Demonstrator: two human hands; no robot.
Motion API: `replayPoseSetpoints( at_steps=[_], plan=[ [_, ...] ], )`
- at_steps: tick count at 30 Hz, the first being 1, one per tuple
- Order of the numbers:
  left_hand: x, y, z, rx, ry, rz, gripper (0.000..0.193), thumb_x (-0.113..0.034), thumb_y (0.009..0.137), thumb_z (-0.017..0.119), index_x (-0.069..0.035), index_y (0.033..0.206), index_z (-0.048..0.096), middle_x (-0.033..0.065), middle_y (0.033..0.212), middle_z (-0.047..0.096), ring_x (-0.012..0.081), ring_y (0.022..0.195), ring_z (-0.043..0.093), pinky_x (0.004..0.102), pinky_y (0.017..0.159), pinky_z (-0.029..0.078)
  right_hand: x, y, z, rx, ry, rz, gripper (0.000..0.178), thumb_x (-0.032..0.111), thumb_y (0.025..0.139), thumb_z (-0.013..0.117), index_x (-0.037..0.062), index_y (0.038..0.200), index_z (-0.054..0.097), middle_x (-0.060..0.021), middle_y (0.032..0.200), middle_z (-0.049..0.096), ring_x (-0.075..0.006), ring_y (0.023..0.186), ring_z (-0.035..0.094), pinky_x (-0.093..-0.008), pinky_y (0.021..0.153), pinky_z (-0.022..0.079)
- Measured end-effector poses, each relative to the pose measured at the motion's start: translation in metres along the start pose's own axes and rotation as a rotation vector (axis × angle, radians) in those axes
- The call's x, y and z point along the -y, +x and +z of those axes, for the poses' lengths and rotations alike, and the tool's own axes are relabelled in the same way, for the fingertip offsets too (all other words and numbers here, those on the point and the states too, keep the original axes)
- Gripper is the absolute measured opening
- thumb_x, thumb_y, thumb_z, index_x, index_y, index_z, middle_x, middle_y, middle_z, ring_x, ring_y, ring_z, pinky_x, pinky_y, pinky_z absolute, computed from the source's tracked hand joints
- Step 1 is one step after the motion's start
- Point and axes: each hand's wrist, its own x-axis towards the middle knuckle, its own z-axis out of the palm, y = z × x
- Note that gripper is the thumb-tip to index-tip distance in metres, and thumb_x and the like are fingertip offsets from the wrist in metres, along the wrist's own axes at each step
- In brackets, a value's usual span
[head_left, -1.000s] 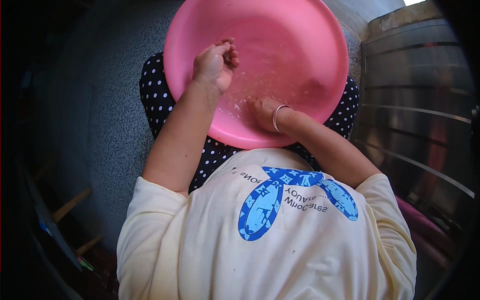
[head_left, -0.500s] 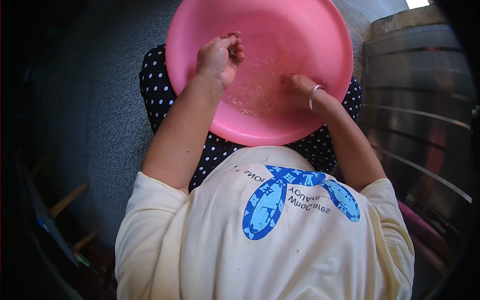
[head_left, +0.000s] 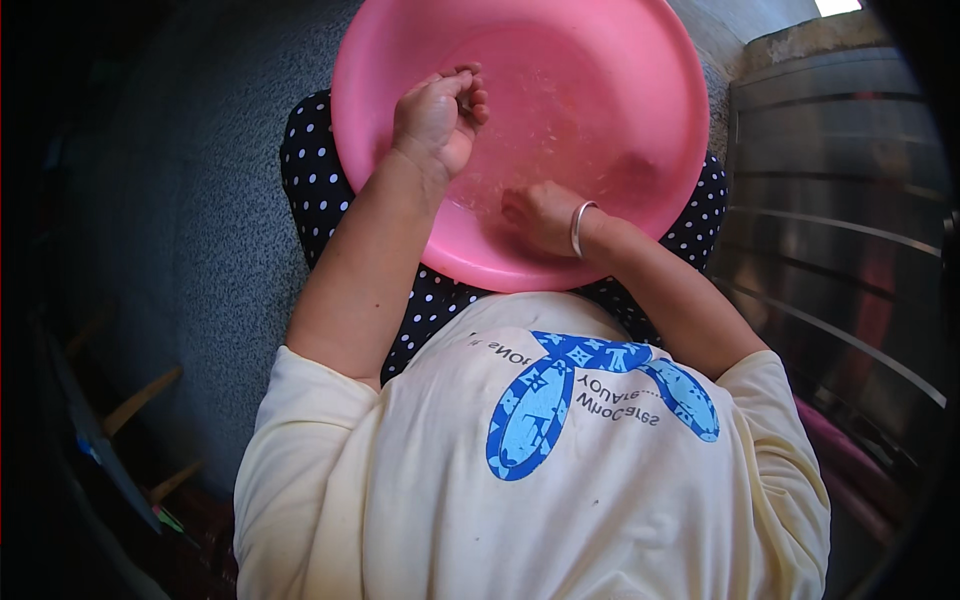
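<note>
A large pink plastic basin (head_left: 676,110) holds shallow water with small pale, grain-like bits (head_left: 545,140) scattered in it. My left hand (head_left: 440,118) hangs over the basin's left side, above the water, its fingers curled in toward the palm; whatever they hold, if anything, is hidden. Low in the basin, close to its near wall, my right hand (head_left: 545,215) dips into the water with bent fingers. Its fingertips are under or behind the hand, so their contents do not show. A silver bangle (head_left: 577,230) circles my right wrist.
The basin rests on my lap, over black trousers with white dots (head_left: 312,150). Grey speckled floor (head_left: 225,200) lies to the left. A panel with metal bars (head_left: 830,210) stands close on the right. Wooden legs (head_left: 142,400) show at lower left.
My right hand has moved left and nearer to me across the basin, away from its right side. The pale bits have spread out in the water. My left hand has stayed put.
</note>
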Motion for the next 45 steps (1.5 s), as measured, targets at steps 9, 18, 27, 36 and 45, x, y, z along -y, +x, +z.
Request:
replayPoseSetpoints(
  at_steps=[9, 18, 27, 36, 45],
  plan=[
    [-0.001, 0.0, 0.001, -0.014, 0.016, 0.025, 0.012, -0.001, 0.08, 0.042, 0.0, 0.089, 0.05, 0.0056, 0.072, 0.049, 0.0135, 0.063, 0.047, 0.0235, 0.055, 0.04, -0.051, 0.01, -0.041, -0.388, -0.12, 0.155, 0.03, 0.015, 0.074, 0.055, 0.0054, 0.102, 0.05, -0.0179, 0.098, 0.051, -0.0333, 0.084, 0.054, -0.0381, 0.073, 0.043],
    [-0.001, 0.0, 0.003, -0.033, 0.01, 0.006, 0.013, -0.001, 0.079, 0.042, 0.001, 0.089, 0.05, 0.0059, 0.072, 0.049, 0.0132, 0.063, 0.047, 0.0233, 0.055, 0.04, -0.012, 0.035, 0.003, -0.149, -0.064, 0.112, 0.036, 0.013, 0.074, 0.05, -0.0002, 0.107, 0.041, -0.0247, 0.107, 0.043, -0.0362, 0.094, 0.049, -0.0387, 0.079, 0.041],
    [0.001, 0.001, 0.002, -0.009, 0.017, -0.016, 0.013, -0.001, 0.08, 0.04, 0.001, 0.089, 0.05, 0.0062, 0.072, 0.049, 0.0134, 0.064, 0.048, 0.023, 0.057, 0.041, 0.003, 0.023, 0.019, 0.099, -0.028, -0.075, 0.021, 0.01, 0.075, 0.044, 0.002, 0.091, 0.056, -0.0195, 0.083, 0.057, -0.0355, 0.083, 0.055, -0.0366, 0.074, 0.044],
    [0.001, -0.002, 0.004, 0.023, 0.046, -0.056, 0.018, 0.004, 0.08, 0.033, 0.002, 0.093, 0.046, 0.0104, 0.084, 0.049, 0.0159, 0.071, 0.049, 0.025, 0.062, 0.044, -0.02, -0.016, -0.029, 0.026, 1.513, 0.257, 0.031, -0.005, 0.072, 0.037, -0.0081, 0.101, 0.047, -0.019, 0.093, 0.056, -0.0281, 0.085, 0.056, -0.0392, 0.077, 0.044],
    [0.002, 0.0, 0.001, 0.041, 0.065, -0.081, 0.017, 0.003, 0.08, 0.036, 0.001, 0.093, 0.048, 0.0095, 0.085, 0.051, 0.0157, 0.073, 0.051, 0.0244, 0.063, 0.045, -0.024, -0.014, -0.036, 0.158, 1.93, -0.052, 0.037, -0.005, 0.074, 0.034, -0.0117, 0.109, 0.039, -0.0257, 0.107, 0.047, -0.0332, 0.1, 0.049, -0.0403, 0.087, 0.039]
  ],
)
